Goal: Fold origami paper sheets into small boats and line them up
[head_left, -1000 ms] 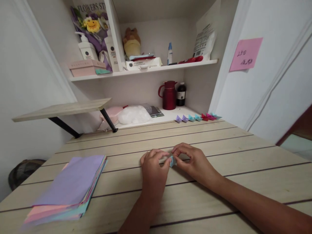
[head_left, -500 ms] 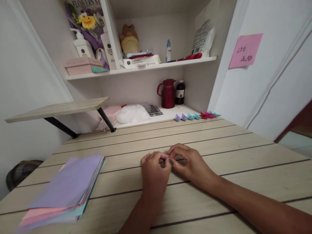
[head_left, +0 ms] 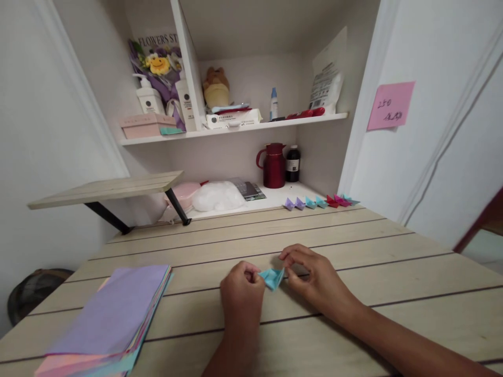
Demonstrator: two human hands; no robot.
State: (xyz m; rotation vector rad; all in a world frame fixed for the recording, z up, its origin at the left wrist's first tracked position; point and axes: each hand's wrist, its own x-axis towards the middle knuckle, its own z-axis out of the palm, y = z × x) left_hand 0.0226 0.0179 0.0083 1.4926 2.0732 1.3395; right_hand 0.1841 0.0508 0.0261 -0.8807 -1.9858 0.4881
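Note:
A small folded blue paper piece (head_left: pixel 272 277) is held between both hands just above the wooden table (head_left: pixel 353 251). My left hand (head_left: pixel 240 293) pinches its left end with curled fingers. My right hand (head_left: pixel 312 277) pinches its right end with thumb and forefinger. The paper now shows as a spread, boat-like shape. A stack of coloured paper sheets (head_left: pixel 113 314), lilac on top, lies at the near left of the table.
A row of several small folded paper pieces (head_left: pixel 320 201) in purple, blue and red lies at the table's far edge. Behind stand a red jug (head_left: pixel 273 165), a dark bottle (head_left: pixel 293 163) and shelves with bottles. A raised wooden board (head_left: pixel 110 186) juts out at left. A pink note (head_left: pixel 390 104) sticks on the right wall.
The hands have drawn slightly apart and the blue paper, earlier nearly hidden between the fingers, is now spread open and visible. The camera view has tilted down a little.

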